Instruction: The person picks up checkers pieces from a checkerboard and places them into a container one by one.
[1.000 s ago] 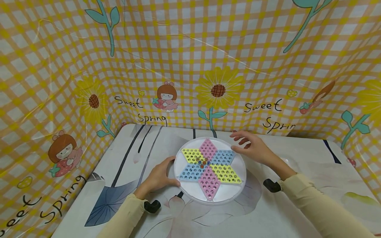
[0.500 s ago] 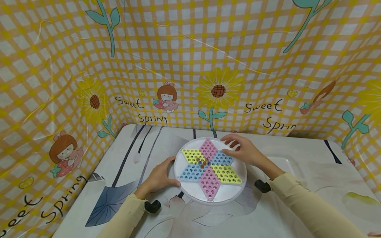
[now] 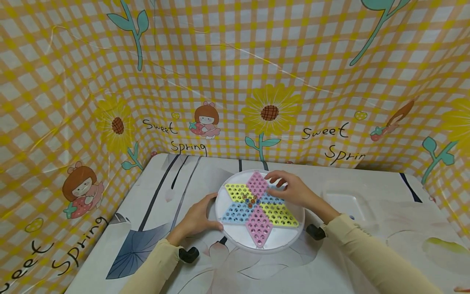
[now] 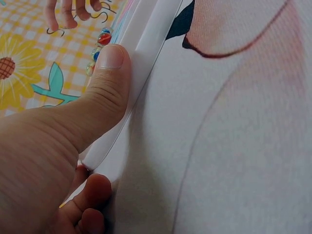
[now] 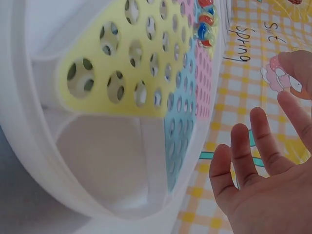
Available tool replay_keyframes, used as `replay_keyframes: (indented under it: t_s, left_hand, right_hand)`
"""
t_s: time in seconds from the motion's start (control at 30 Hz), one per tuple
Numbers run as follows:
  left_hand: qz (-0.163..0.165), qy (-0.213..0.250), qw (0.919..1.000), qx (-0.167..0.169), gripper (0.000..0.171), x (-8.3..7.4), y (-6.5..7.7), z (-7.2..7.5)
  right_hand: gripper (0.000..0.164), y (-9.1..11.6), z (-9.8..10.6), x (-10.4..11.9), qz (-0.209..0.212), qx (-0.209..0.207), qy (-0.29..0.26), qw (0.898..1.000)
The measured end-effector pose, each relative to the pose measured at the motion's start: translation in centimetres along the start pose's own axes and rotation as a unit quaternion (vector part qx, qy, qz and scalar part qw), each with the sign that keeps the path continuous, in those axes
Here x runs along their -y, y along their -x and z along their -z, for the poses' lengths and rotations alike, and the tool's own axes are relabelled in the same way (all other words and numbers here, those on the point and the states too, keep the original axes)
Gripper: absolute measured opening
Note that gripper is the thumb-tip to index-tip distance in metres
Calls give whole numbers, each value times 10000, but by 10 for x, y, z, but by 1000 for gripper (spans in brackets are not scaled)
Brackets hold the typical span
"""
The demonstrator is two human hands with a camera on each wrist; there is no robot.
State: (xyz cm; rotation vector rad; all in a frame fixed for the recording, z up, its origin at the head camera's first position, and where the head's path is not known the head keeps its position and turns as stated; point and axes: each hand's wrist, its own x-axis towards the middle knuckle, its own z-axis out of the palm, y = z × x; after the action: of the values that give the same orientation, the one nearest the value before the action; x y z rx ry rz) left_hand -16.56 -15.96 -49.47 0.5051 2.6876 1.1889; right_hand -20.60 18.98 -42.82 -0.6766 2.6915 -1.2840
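A round white Chinese checkers board (image 3: 235, 239) lies on the table, with a pink, yellow and blue star of holes. Several glass marbles (image 3: 250, 203) sit clustered near the star's centre; they show as red, blue and yellowish in the right wrist view. My left hand (image 3: 197, 216) grips the board's left rim, thumb (image 4: 109, 73) on top and the other fingers lower down at the edge. Over the blue and pink points on the far right side hovers my right hand (image 3: 293, 188), fingers apart and loosely bent. No object shows between its fingers (image 5: 243, 151).
Right of the board, partly behind the right forearm, stands a clear plastic tray (image 3: 361, 196) with a small blue marble (image 3: 351, 217) in it. A patterned cloth (image 3: 235, 73) hangs behind and beside the table (image 3: 165, 261), which has a floral cover.
My right hand has moved left from the board's far right rim to above the star, uncovering more of the clear tray. The left hand and the board stay in place.
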Motion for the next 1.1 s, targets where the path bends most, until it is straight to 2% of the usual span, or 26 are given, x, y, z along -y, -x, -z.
replay_keyframes:
  t_s: [0.23,0.4,1.1]
  left_hand:
    - [-4,-21,10000,9,109,0,-1,0]
    - [-23,-45,10000,8,109,0,-1,0]
    - [25,-6,10000,3,109,-1,0,1]
  right_hand:
    - [44,-2,-10,-3,-88,52,233,9997]
    - [44,-2,-18,-3,-396,180,305,9986]
    - [24,-3,-43,-3,-830,190,692,9940]
